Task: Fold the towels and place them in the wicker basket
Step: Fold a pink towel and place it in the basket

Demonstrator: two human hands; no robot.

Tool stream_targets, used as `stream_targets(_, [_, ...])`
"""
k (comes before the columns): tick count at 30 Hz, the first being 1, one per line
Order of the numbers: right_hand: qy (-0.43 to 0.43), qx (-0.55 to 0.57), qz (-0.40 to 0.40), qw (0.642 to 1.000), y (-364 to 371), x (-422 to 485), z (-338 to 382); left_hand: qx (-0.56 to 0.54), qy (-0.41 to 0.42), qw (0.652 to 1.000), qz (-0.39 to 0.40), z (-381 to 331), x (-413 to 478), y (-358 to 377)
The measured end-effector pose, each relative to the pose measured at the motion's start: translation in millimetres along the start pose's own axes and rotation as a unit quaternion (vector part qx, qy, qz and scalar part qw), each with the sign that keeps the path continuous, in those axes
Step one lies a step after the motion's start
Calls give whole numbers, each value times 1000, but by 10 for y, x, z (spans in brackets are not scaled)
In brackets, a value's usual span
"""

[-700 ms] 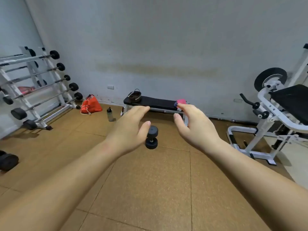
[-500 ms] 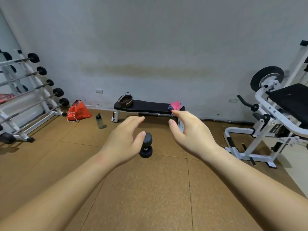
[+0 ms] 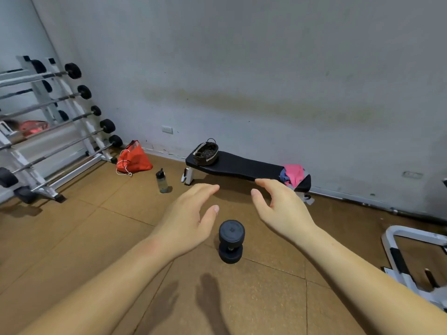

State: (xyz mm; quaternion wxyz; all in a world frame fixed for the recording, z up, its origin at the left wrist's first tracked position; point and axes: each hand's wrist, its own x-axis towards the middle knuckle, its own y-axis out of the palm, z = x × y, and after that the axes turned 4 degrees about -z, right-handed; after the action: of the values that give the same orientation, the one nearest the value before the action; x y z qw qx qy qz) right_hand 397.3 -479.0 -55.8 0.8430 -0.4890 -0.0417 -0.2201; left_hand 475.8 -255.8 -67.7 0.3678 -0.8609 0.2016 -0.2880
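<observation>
A crumpled pile of pink and blue towels (image 3: 293, 174) lies on the right end of a black flat bench (image 3: 242, 165) against the far wall. A dark wicker basket (image 3: 206, 153) stands on the bench's left end. My left hand (image 3: 186, 221) and my right hand (image 3: 280, 209) are stretched out in front of me above the floor, both empty with fingers apart. They are well short of the bench, and my right fingertips overlap its front edge only in the picture.
A black dumbbell (image 3: 231, 240) stands on the brown floor between me and the bench. A water bottle (image 3: 162, 181) and a red bag (image 3: 133, 158) sit left of the bench. A barbell rack (image 3: 48, 122) fills the left side, a white machine frame (image 3: 416, 257) the right.
The bench, basket and towels look larger and nearer than before, and the dumbbell sits lower in view. My hands stay empty and outstretched. The view has swung and tilted.
</observation>
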Motion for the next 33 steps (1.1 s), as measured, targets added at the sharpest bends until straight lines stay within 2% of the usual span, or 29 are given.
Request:
stream_targets(9, [61, 24, -17, 998, 565, 2313, -808, -21, 1, 999, 47, 1107, 2582, 779])
stream_targets(16, [117, 16, -38, 992, 859, 4012, -1971, -62, 30, 993, 92, 1592, 4551, 1826])
stream_targets(21, [110, 20, -7, 994, 1190, 5353, -2758, -36, 26, 994, 105, 1982, 5840, 2445])
stream_targets(26, [132, 12, 47, 990, 1442, 6513, -3246, -44, 2, 991, 125, 2308, 6939, 2716])
stream_targets(33, [195, 16, 44, 980, 2153, 7955, -3991, -32, 34, 986, 160, 3210, 8567, 3452])
